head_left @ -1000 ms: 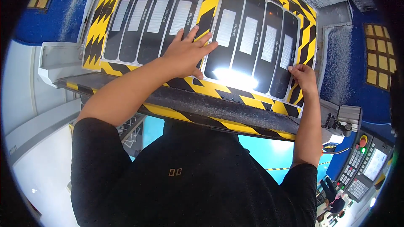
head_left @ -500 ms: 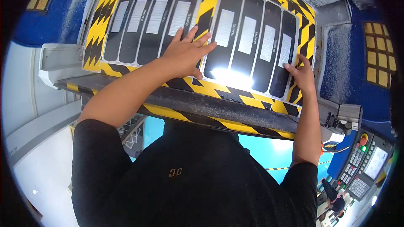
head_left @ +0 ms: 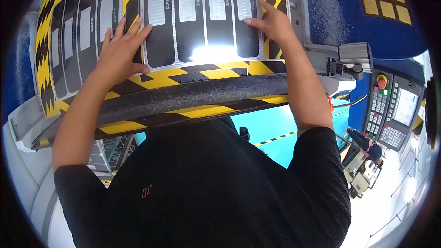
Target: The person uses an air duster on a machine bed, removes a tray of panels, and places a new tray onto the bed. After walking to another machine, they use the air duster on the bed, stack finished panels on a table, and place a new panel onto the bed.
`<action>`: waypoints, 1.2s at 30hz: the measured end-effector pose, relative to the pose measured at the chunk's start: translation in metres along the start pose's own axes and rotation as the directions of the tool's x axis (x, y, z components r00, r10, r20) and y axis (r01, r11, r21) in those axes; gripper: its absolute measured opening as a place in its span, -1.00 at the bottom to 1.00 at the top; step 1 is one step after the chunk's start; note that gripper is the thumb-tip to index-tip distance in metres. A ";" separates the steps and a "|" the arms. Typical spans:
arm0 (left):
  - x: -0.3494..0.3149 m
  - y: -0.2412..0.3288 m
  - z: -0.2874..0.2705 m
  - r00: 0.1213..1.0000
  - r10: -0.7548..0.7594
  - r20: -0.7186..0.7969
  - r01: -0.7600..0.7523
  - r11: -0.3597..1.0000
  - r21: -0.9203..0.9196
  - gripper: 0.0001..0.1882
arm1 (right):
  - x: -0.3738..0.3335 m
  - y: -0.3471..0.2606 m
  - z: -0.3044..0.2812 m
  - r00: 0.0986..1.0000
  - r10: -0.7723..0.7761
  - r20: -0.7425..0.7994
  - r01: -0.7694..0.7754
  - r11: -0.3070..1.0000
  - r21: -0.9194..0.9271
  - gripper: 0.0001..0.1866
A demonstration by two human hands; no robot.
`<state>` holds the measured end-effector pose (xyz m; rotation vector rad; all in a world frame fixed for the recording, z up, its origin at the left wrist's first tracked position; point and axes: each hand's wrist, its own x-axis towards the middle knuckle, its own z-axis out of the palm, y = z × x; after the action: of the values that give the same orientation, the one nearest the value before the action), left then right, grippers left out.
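Two sheets lie side by side on a bed with black-and-yellow striped tape. The right sheet carries several long black panels with rounded ends and pale rectangles. A similar left sheet lies beside it. My left hand spreads its fingers over the inner edges of the two sheets, its thumb by the right sheet's lower left corner. At that sheet's far right edge is my right hand, thumb on the last black panel and forefinger apart on the striped tape. Its other fingers are mostly hidden.
A dark rail dusted with pale specks runs along the bed's near edge, against my body. On the right stands a control panel with keys, a screen and a red knob. Another person is far off at the lower right.
The view has turned, so bed and sheets appear further left and higher up, and the control panel shows more fully. Both hands stay at about the same spots on the right sheet.
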<state>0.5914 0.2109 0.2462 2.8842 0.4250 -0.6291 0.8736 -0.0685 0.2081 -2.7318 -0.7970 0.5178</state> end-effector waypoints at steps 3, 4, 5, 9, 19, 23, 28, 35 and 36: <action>-0.001 0.001 0.002 1.000 0.008 -0.004 -0.008 1.000 0.006 0.09 | -0.001 0.003 0.001 1.000 -0.014 -0.023 0.015 1.000 0.011 0.00; -0.001 0.001 0.002 1.000 0.005 0.001 -0.005 1.000 0.011 0.10 | -0.001 0.003 0.001 1.000 -0.009 -0.018 0.009 1.000 0.019 0.00; -0.001 0.001 0.002 1.000 0.005 0.002 -0.005 1.000 0.011 0.10 | -0.001 0.003 0.001 1.000 -0.008 -0.018 0.008 1.000 0.019 0.00; 0.001 -0.004 0.007 1.000 0.022 -0.013 -0.022 1.000 0.013 0.11 | -0.001 0.001 0.000 1.000 -0.007 -0.026 0.007 1.000 -0.025 0.00; -0.001 -0.018 0.018 0.995 0.066 -0.070 -0.064 0.997 0.040 0.11 | -0.003 -0.012 -0.003 0.995 0.047 0.092 -0.057 0.993 0.105 -0.06; 0.003 -0.020 0.023 0.988 0.105 -0.112 -0.104 0.994 0.014 0.09 | 0.000 -0.008 -0.002 0.997 0.026 0.066 -0.034 0.992 0.120 -0.05; 0.005 -0.021 0.019 0.992 0.107 -0.071 -0.105 0.994 0.025 -0.02 | 0.001 -0.003 -0.001 1.000 -0.006 0.004 0.006 0.988 0.154 -0.12; 0.005 -0.024 0.028 0.986 0.122 -0.117 -0.120 0.992 0.028 -0.03 | -0.001 -0.009 0.001 0.999 0.031 0.027 -0.035 0.985 0.169 -0.11; 0.005 -0.024 0.027 0.984 0.128 -0.128 -0.124 0.992 0.033 -0.04 | 0.001 -0.002 0.003 0.999 0.033 0.023 -0.036 0.985 0.167 -0.11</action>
<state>0.5783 0.2289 0.2172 2.9577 0.2496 -0.4312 0.8720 -0.0660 0.2056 -2.5934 -0.6794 0.5923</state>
